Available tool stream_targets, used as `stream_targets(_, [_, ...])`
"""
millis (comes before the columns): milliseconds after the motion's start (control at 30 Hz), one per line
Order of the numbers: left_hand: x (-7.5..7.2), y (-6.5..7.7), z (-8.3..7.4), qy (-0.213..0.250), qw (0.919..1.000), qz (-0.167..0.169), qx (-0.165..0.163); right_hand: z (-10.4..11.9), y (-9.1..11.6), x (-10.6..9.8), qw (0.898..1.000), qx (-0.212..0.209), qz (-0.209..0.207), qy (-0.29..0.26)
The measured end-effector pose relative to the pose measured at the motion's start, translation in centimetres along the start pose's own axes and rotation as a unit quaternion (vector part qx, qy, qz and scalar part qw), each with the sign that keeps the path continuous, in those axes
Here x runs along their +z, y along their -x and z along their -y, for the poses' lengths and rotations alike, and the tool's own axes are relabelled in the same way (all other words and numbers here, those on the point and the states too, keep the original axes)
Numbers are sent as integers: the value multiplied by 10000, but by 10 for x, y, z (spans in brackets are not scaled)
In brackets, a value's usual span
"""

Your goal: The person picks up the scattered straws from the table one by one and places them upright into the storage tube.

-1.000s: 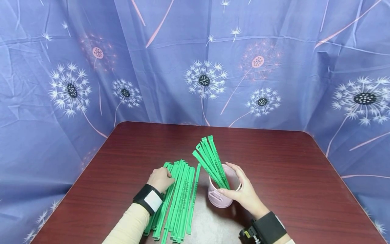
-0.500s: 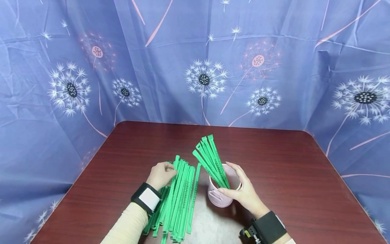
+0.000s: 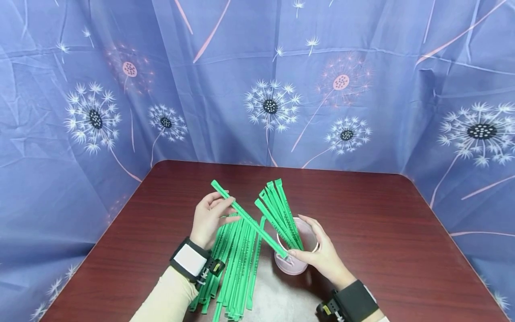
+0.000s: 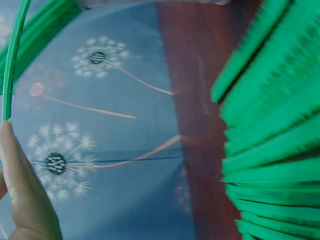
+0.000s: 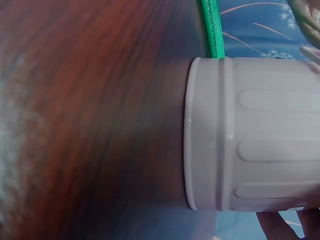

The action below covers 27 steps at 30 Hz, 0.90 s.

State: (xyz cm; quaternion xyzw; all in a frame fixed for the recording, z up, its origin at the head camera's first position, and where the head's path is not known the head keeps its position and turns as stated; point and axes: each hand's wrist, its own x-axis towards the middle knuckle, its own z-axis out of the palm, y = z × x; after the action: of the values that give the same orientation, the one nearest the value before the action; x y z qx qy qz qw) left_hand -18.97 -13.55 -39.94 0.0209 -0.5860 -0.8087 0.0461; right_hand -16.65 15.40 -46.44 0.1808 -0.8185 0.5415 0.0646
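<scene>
So my left grip (image 3: 209,219) is pinching one green strip (image 3: 255,224) near its top end, and it slants down toward my right grip (image 3: 326,255), low end by the pale pink cup (image 3: 290,267). Can't tell if they touch. My right grip's curled round that cup, and a green bunch (image 3: 279,214) leans out, up-left of it. The loose pile (image 3: 237,273) is on the surface (image 3: 382,223) just below my left grip.
</scene>
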Motion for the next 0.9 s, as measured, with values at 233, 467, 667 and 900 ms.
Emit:
stream_targets(233, [8, 5, -11, 396, 9977, -95, 549, -2, 1, 1, 9999, -99, -37, -36])
stream_targets(467, [19, 14, -16, 30, 9959, -12, 904, -2, 1, 1, 10000, -64, -56, 2])
stream_targets(667, [29, 20, -11, -754, 9919, 152, 1011, -2, 1, 1, 10000, -45, -71, 30])
stream_targets(900, [38, 26, -2, -1792, 9778, 400, 1010, -1, 1, 0, 9998, -162, -83, 39])
